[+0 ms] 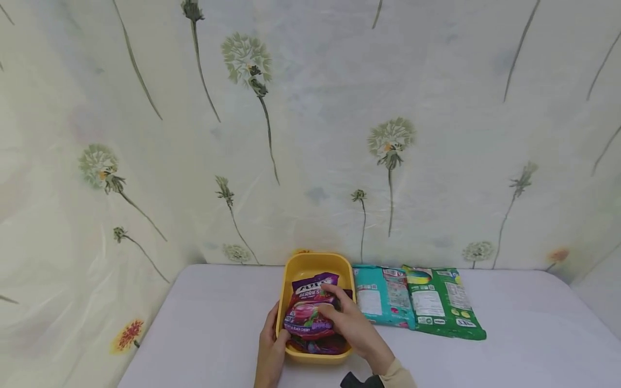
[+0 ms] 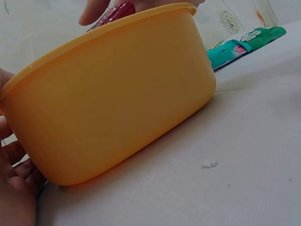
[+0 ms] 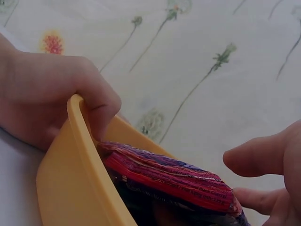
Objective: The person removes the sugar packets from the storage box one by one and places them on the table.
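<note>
A yellow plastic tub [image 1: 317,358] stands on the table with a purple-red bag of berry candy [image 1: 310,307] lying tilted in it. Beneath that bag, darker wrapping [image 1: 322,346] shows near the tub's front end. My left hand [image 1: 271,342] grips the tub's left wall, its thumb hooked over the rim and its fingers outside, as the right wrist view shows. Over the bag's right side is my right hand [image 1: 356,326], thumb and forefinger spread apart. In the right wrist view a fingertip [image 3: 249,197] meets the end of the candy bag [image 3: 174,181].
Right of the tub, a teal packet [image 1: 373,296] and a green packet [image 1: 443,304] lie side by side, backs up. A pale curtain [image 1: 310,134] printed with dandelions hangs behind the white table [image 1: 218,323].
</note>
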A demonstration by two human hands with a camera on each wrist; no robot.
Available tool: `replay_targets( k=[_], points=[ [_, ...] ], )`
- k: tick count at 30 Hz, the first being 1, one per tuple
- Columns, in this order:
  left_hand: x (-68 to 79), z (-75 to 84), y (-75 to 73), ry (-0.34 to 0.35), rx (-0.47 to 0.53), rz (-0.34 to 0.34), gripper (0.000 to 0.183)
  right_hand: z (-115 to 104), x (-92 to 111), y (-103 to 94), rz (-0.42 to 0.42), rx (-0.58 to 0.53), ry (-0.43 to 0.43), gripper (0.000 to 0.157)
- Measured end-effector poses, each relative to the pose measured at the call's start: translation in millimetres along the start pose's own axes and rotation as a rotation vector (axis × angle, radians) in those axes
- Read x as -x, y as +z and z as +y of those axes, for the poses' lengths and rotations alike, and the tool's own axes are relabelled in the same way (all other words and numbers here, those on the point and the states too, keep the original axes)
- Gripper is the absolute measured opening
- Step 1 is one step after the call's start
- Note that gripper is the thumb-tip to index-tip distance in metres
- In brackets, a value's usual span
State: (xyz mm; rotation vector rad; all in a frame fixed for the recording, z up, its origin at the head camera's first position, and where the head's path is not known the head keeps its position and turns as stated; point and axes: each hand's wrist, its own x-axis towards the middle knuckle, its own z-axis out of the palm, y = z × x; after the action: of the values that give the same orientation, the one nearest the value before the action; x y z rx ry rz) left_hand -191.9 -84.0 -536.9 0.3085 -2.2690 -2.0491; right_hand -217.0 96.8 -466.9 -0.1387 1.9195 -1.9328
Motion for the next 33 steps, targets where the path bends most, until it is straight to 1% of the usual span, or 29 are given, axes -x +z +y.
replay_targets(
  k=[3, 6, 10, 18, 20, 27, 30, 33],
  points=[
    [0.4, -0.7, -0.3, 0.005, 0.0, 0.006, 0.066, -0.7, -0.3, 2.3, 0.034, 0.072, 0.005, 0.064],
    [0.6, 0.8, -1.8, 0.017, 0.001, 0.008, 0.065, -0.4, -1.6, 4.9, 0.085, 0.137, 0.004, 0.066],
    [-1.0, 2.3, -2.4, 0.034, 0.005, 0.003, 0.063, 0.9, -3.2, 7.3, 0.142, 0.183, -0.012, 0.068],
    [-1.0, 3.3, 2.0, 0.033, 0.025, -0.024, 0.065, 3.3, 0.6, 6.7, 0.173, 0.132, -0.039, 0.067],
    [-1.1, 3.1, 2.5, 0.036, 0.027, -0.021, 0.065, 3.4, 1.1, 7.2, 0.183, 0.132, -0.044, 0.065],
    [-0.7, 3.4, 1.4, 0.016, 0.01, -0.014, 0.067, 3.8, 2.9, 10.2, 0.287, 0.148, -0.007, 0.059],
    [-0.3, 3.4, 1.0, 0.015, 0.012, -0.011, 0.067, 3.8, 3.4, 10.7, 0.315, 0.124, -0.003, 0.055],
    [-0.2, 3.7, 0.4, 0.019, 0.009, -0.007, 0.066, 2.7, 4.4, 11.2, 0.324, 0.083, -0.003, 0.054]
  ],
)
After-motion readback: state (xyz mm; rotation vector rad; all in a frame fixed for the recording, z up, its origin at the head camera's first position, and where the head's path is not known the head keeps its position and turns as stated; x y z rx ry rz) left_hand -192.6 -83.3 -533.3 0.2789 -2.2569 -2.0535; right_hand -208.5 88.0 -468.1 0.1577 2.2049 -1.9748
